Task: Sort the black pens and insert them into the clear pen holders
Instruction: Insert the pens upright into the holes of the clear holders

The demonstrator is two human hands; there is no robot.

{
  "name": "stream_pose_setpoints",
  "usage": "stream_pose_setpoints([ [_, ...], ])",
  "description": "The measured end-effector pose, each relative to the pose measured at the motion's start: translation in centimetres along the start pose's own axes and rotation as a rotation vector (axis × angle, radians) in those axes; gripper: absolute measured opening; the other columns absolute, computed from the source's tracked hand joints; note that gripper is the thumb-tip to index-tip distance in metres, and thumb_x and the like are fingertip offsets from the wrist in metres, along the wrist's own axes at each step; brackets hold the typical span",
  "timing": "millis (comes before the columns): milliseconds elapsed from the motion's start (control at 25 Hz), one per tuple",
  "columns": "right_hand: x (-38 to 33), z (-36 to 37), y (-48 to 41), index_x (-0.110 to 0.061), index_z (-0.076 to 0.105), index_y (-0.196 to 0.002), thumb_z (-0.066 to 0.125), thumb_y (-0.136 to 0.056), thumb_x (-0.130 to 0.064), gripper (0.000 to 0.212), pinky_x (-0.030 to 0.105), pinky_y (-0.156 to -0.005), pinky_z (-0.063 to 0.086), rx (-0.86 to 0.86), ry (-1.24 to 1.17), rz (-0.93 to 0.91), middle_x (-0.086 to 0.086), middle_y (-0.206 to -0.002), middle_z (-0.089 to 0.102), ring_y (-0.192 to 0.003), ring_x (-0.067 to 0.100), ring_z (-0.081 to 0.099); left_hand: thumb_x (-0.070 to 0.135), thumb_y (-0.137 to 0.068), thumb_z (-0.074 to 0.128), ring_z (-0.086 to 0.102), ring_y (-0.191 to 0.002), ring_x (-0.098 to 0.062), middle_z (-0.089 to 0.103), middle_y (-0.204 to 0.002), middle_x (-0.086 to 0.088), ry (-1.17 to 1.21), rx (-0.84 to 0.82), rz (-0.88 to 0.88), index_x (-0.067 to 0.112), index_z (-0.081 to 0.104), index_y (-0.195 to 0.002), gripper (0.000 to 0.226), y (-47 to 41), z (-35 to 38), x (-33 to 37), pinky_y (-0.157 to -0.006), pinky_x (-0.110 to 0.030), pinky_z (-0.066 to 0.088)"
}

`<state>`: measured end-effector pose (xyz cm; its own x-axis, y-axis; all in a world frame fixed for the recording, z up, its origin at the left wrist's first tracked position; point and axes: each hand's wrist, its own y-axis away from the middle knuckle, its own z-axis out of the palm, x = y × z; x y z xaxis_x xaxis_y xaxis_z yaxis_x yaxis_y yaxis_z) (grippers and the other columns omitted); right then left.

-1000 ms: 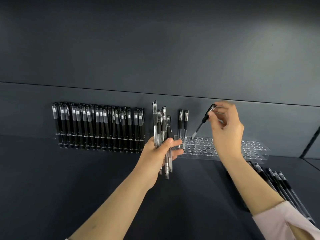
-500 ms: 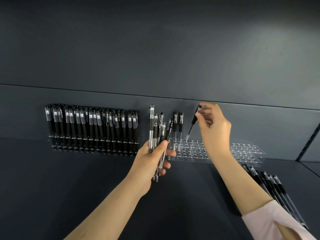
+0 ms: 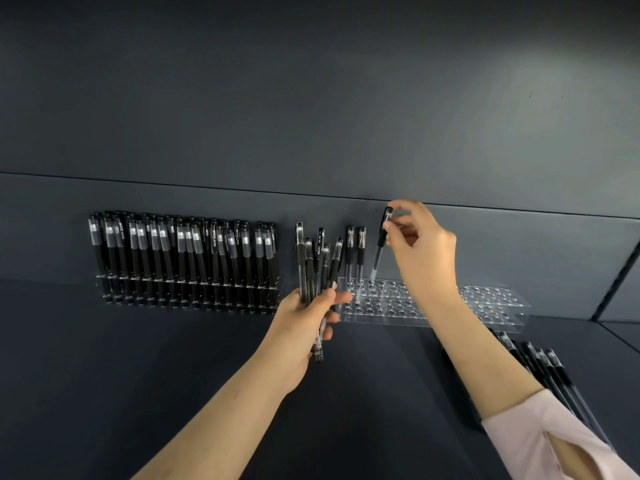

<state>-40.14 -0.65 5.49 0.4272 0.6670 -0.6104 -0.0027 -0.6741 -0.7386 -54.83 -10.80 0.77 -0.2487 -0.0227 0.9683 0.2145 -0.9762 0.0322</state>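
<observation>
Black pen [image 3: 381, 249], pinched at its cap in the grip of the right hand [image 3: 424, 252], hangs near-upright left of the palm, tip at a back-row hole of the clear pen holder [image 3: 491, 299] on the counter [image 3: 173, 375]; the left hand [image 3: 304, 320] clasps a bundle of pens [image 3: 313, 268].

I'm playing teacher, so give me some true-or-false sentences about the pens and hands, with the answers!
1. The right hand pinches one pen, tip down. True.
2. The left hand is empty. False: it holds a bunch of pens.
3. The left holder is packed with pens. True.
4. The right holder is full. False: only two pens stand in it.
</observation>
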Motion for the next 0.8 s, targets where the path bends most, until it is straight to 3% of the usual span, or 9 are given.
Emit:
stream_pose_setpoints([
  [80, 0.0, 0.1, -0.1, -0.023, 0.063, -0.110, 0.063, -0.090, -0.012, 0.023, 0.016, -0.073, 0.051, -0.011, 0.011, 0.004, -0.004, -0.085, 0.070, -0.072, 0.013, 0.066, 0.016, -0.097, 0.056, 0.056, -0.068, -0.007, 0.077, -0.095, 0.002, 0.029, 0.000, 0.008, 0.011, 0.063, -0.109, 0.014, 0.0, 0.0, 0.2, -0.053, -0.021, 0.045],
  [320, 0.2, 0.5, -1.2, -0.022, 0.063, -0.115, 0.062, -0.092, -0.012, 0.026, -0.001, -0.066, 0.039, -0.027, 0.100, 0.019, -0.002, -0.084, 0.070, -0.073, 0.010, 0.064, 0.022, -0.097, 0.057, 0.067, -0.067, -0.011, 0.077, -0.095, -0.001, 0.078, -0.046, 0.009, 0.017, 0.061, -0.111, 0.016, 0.3, -0.2, 0.5, -0.054, -0.023, 0.052],
  [520, 1.1, 1.7, -0.6, -0.019, 0.063, -0.114, 0.061, -0.091, -0.008, 0.025, -0.001, -0.065, 0.038, -0.106, 0.157, 0.019, -0.003, -0.083, 0.070, -0.072, 0.009, 0.062, 0.026, -0.098, 0.056, 0.060, -0.060, -0.010, 0.076, -0.097, 0.003, 0.020, -0.029, -0.002, 0.014, 0.058, -0.113, 0.020, 0.0, -0.4, 0.4, -0.051, -0.022, 0.047],
  [720, 2.1, 1.8, -0.2, -0.012, 0.069, -0.103, 0.065, -0.087, -0.005, 0.018, 0.028, -0.076, 0.054, -0.047, 0.249, -0.045, -0.004, -0.091, 0.062, -0.073, 0.010, 0.059, 0.020, -0.099, 0.053, 0.057, -0.070, -0.008, 0.076, -0.096, 0.004, 0.060, -0.008, -0.001, 0.013, 0.059, -0.111, 0.015, -0.5, -0.5, 0.2, -0.059, -0.022, 0.046],
  [800, 2.5, 1.7, 0.2, -0.009, 0.070, -0.109, 0.066, -0.086, -0.003, 0.024, 0.031, -0.080, 0.055, -0.052, 0.251, -0.070, -0.002, -0.094, 0.060, -0.074, 0.010, 0.058, 0.013, -0.100, 0.051, 0.063, -0.081, -0.007, 0.076, -0.098, 0.003, 0.085, -0.012, -0.014, 0.013, 0.061, -0.109, 0.014, -0.7, -0.5, 0.1, -0.067, -0.022, 0.049],
])
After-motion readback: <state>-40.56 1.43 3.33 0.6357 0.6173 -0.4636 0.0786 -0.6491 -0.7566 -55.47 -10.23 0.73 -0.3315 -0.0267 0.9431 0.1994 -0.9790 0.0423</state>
